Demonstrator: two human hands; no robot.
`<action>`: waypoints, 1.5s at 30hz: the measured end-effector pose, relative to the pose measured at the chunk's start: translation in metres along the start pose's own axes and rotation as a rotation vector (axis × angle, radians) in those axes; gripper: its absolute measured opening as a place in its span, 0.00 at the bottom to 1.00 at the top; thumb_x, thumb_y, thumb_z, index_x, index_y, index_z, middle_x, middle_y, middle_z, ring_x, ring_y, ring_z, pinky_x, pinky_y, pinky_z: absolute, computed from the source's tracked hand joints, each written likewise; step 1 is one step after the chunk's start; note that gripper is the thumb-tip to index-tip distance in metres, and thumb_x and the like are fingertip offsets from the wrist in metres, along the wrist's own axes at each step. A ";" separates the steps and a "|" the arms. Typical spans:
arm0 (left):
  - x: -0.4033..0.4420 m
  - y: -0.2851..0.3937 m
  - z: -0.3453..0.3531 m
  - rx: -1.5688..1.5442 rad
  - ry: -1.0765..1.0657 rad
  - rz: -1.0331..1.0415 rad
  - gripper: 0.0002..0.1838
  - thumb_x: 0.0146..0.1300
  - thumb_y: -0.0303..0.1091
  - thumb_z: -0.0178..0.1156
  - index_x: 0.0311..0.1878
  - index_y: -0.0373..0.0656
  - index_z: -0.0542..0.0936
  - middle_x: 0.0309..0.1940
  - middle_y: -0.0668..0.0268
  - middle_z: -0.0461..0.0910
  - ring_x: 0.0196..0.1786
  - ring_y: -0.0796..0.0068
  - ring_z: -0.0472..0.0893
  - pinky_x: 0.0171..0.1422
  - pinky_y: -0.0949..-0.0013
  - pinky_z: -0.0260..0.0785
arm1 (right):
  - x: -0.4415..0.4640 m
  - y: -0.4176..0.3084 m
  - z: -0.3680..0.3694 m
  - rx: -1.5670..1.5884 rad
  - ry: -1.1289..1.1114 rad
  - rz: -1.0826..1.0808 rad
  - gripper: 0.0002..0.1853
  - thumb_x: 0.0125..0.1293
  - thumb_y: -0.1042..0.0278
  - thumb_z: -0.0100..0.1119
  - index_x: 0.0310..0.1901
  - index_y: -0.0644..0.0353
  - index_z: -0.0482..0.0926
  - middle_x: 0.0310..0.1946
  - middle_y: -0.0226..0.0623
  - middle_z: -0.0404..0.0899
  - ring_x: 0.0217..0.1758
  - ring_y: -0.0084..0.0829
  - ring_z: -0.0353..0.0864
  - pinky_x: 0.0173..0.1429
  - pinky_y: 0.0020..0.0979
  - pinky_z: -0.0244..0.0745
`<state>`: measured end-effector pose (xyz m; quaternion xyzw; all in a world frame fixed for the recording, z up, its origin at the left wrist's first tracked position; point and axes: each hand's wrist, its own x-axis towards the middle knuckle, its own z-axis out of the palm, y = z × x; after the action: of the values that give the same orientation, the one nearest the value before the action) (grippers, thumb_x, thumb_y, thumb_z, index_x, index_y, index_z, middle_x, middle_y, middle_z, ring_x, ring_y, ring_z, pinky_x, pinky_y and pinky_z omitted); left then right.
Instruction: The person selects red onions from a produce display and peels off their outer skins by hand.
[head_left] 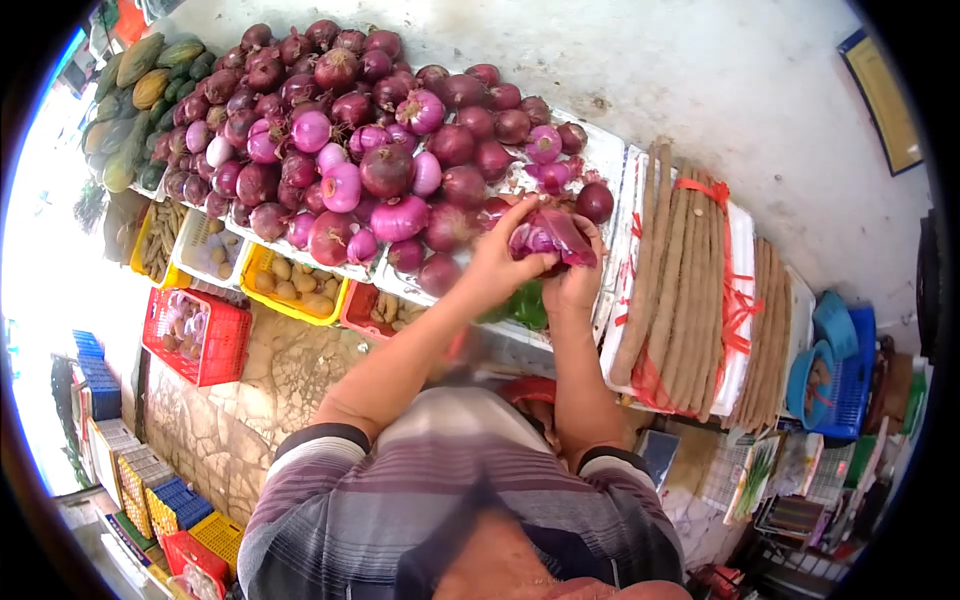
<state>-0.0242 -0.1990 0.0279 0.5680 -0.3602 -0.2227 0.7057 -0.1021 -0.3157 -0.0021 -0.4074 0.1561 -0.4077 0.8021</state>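
Note:
Between my two hands, over the right end of the onion pile, is a red onion (550, 236) with ragged, loose skin. My left hand (503, 252) holds it from the left, fingers behind and thumb in front. On its right side, my right hand (578, 272) has its fingers wrapped round it. Many red onions (336, 68) lie heaped to the left, some dark-skinned, some peeled to bright purple. Loose skins (550, 178) and a single dark onion (595, 202) lie just beyond my hands on a white board (597, 150).
Long brown roots (690, 290) tied with red ribbon lie at the right. Green gourds (140, 60) are at the far left. Below the onions stand a yellow crate (262, 290) of potatoes and a red basket (225, 345). Blue baskets (850, 375) stand at the far right.

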 end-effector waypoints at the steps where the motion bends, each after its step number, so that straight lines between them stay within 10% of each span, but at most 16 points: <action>1: 0.000 -0.003 0.003 -0.156 0.008 -0.060 0.41 0.59 0.27 0.72 0.76 0.40 0.66 0.65 0.56 0.76 0.65 0.67 0.77 0.71 0.64 0.69 | -0.001 0.001 0.001 -0.034 -0.040 -0.083 0.16 0.74 0.71 0.53 0.60 0.64 0.74 0.59 0.42 0.78 0.62 0.36 0.79 0.68 0.36 0.76; 10: 0.000 -0.003 -0.004 -0.131 0.038 -0.054 0.37 0.62 0.25 0.69 0.75 0.41 0.67 0.62 0.58 0.77 0.63 0.68 0.77 0.70 0.65 0.69 | -0.008 -0.010 0.001 -0.089 -0.272 -0.003 0.24 0.78 0.70 0.52 0.72 0.66 0.68 0.67 0.42 0.74 0.68 0.36 0.76 0.75 0.39 0.69; 18: -0.005 -0.014 -0.005 0.031 0.052 -0.007 0.36 0.63 0.21 0.65 0.75 0.41 0.65 0.67 0.56 0.72 0.67 0.68 0.74 0.72 0.64 0.68 | -0.005 0.001 0.013 0.045 -0.097 0.055 0.18 0.71 0.73 0.62 0.61 0.63 0.74 0.57 0.37 0.79 0.58 0.31 0.80 0.65 0.33 0.77; 26: -0.007 -0.021 -0.005 0.274 0.038 0.160 0.39 0.60 0.20 0.68 0.75 0.40 0.66 0.68 0.57 0.70 0.71 0.65 0.71 0.75 0.62 0.66 | 0.004 0.015 0.008 0.185 0.024 0.146 0.12 0.78 0.60 0.52 0.54 0.57 0.77 0.51 0.41 0.83 0.52 0.36 0.84 0.58 0.37 0.83; 34: -0.003 -0.038 0.005 -0.068 0.022 0.150 0.41 0.59 0.15 0.68 0.75 0.43 0.65 0.69 0.60 0.66 0.73 0.65 0.69 0.77 0.63 0.63 | 0.019 0.012 -0.010 0.328 0.010 0.214 0.18 0.79 0.50 0.48 0.50 0.55 0.80 0.51 0.41 0.84 0.53 0.39 0.84 0.58 0.43 0.83; 37: -0.002 -0.042 0.004 0.045 0.032 0.166 0.40 0.57 0.20 0.72 0.73 0.42 0.66 0.67 0.57 0.68 0.72 0.61 0.69 0.77 0.60 0.63 | 0.020 0.012 -0.023 0.334 0.137 0.315 0.17 0.77 0.52 0.52 0.53 0.56 0.79 0.52 0.41 0.83 0.55 0.40 0.84 0.60 0.44 0.82; 42: -0.001 -0.021 -0.003 0.277 0.027 0.312 0.41 0.55 0.32 0.77 0.72 0.41 0.69 0.66 0.52 0.70 0.73 0.52 0.69 0.77 0.54 0.62 | 0.041 0.029 -0.048 0.471 -0.321 0.396 0.29 0.74 0.50 0.50 0.67 0.63 0.71 0.60 0.50 0.78 0.62 0.50 0.80 0.68 0.50 0.78; 45: -0.004 -0.025 -0.003 0.303 0.033 0.361 0.42 0.55 0.33 0.77 0.72 0.39 0.68 0.68 0.50 0.69 0.74 0.49 0.67 0.78 0.54 0.61 | 0.046 0.031 -0.062 0.380 -0.133 0.496 0.26 0.74 0.51 0.50 0.62 0.64 0.75 0.58 0.49 0.79 0.62 0.49 0.80 0.69 0.50 0.76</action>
<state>-0.0224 -0.2006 0.0027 0.5974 -0.4736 -0.0270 0.6466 -0.0937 -0.3746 -0.0609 -0.2254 0.1189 -0.1942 0.9473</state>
